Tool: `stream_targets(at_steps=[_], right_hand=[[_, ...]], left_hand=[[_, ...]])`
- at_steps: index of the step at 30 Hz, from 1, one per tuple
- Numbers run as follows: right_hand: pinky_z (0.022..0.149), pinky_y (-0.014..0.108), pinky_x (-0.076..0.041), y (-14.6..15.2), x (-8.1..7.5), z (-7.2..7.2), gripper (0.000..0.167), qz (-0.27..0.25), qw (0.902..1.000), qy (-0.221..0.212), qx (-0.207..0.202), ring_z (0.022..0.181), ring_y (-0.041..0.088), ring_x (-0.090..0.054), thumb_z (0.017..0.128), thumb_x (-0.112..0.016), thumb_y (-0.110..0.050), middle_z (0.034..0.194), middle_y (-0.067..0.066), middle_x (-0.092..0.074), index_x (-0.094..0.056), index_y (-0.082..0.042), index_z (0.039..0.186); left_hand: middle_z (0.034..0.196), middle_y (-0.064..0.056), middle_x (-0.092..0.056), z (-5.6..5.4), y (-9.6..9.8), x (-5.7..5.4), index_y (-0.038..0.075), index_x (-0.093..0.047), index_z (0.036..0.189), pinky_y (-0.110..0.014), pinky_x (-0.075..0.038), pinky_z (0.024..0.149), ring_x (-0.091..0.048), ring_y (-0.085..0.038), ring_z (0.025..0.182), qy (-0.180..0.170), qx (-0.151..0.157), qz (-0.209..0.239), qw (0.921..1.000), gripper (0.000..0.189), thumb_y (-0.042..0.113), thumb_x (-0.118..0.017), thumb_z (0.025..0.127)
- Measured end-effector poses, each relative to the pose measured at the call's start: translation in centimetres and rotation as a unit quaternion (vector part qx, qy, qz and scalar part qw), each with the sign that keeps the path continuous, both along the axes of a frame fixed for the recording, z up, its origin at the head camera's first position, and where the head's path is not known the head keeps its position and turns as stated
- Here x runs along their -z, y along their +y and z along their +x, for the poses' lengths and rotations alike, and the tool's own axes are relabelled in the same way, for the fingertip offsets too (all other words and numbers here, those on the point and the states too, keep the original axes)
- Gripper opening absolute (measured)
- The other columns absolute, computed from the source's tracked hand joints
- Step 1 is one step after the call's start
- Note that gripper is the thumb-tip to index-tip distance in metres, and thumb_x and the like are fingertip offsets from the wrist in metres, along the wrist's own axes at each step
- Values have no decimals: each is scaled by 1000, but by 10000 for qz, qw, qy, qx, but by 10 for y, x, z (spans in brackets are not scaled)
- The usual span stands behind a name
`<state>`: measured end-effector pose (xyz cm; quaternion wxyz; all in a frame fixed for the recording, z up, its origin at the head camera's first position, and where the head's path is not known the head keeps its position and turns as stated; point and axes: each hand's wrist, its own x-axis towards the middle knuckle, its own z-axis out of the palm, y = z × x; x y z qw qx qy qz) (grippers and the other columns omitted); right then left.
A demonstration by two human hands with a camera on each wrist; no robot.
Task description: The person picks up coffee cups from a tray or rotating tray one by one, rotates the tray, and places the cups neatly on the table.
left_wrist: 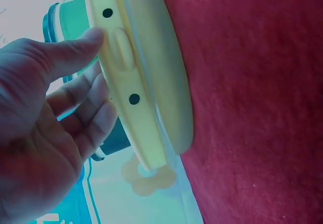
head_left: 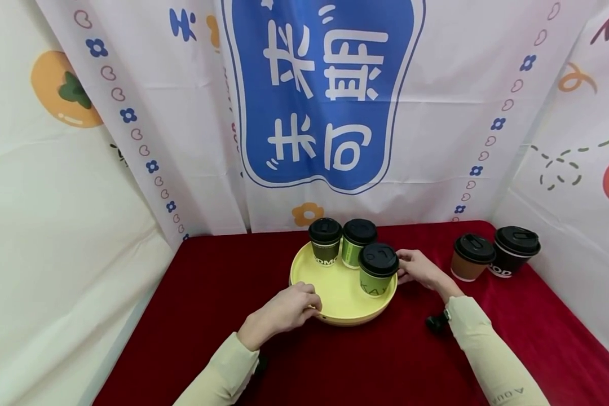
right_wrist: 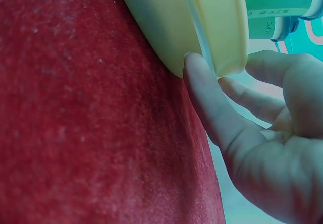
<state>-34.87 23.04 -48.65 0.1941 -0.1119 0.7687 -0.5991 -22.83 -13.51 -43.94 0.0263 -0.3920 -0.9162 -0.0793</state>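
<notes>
A round yellow tray [head_left: 335,290] with a raised rim sits on the red cloth. Three paper cups with black lids stand in it: a dark lettered cup [head_left: 326,248] at the back left, a green cup [head_left: 352,252] beside it, and a pale green cup [head_left: 374,282] at the right. My left hand [head_left: 291,307] grips the tray's front-left rim; in the left wrist view the thumb [left_wrist: 83,47] lies at the edge, near a small raised tab between two black dots. At the right side my right hand [head_left: 416,268] holds the rim, its thumb [right_wrist: 202,80] against the outer wall.
A brown cup [head_left: 471,258] and a larger black cup [head_left: 512,252], both with black lids, stand at the back right of the red cloth [head_left: 223,282]. Behind the table hangs a printed white curtain [head_left: 446,141], with white fabric walls at both sides.
</notes>
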Motion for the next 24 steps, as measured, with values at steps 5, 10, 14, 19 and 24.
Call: stream_targets(at_steps=[5,10,14,19,24], right_hand=[[74,43,-60,0,0,0,27,29,10000,6,52,77,19,-68,104,-47,-12,95,10,-67,-54,7,121],[74,42,-60,0,1,-1,29,50,10000,-34,27,77,17,-67,104,-47,-12,94,9,-67,-54,7,124],[74,41,-60,0,1,1,30,96,10000,12,-2,77,16,-67,104,-47,-14,94,8,-66,-53,7,124],[72,39,-60,0,-2,4,30,122,9999,33,78,77,16,-66,103,-48,-14,94,8,-66,-54,6,124],[72,38,-60,-2,-1,3,29,81,9999,81,12,77,15,-66,103,-48,-14,94,6,-66,-54,7,123]], left_hand=[[93,6,-63,-3,-3,0,22,-73,93,-22,-49,77,-57,-11,90,15,96,28,9999,4,19,-70,91],[91,6,-62,-2,-2,-2,23,-72,91,-23,-49,76,-56,-11,88,-17,-24,-104,9999,5,18,-72,90],[89,5,-63,2,6,-5,21,-73,93,-24,-50,75,-58,-12,86,182,31,-170,9997,3,21,-70,91],[88,5,-64,11,22,-4,22,-73,97,-26,-51,74,-61,-14,84,543,80,-183,9983,7,25,-68,93],[92,5,-65,17,37,-2,22,-71,105,-27,-52,77,-62,-15,87,562,85,-271,9980,13,27,-66,94]])
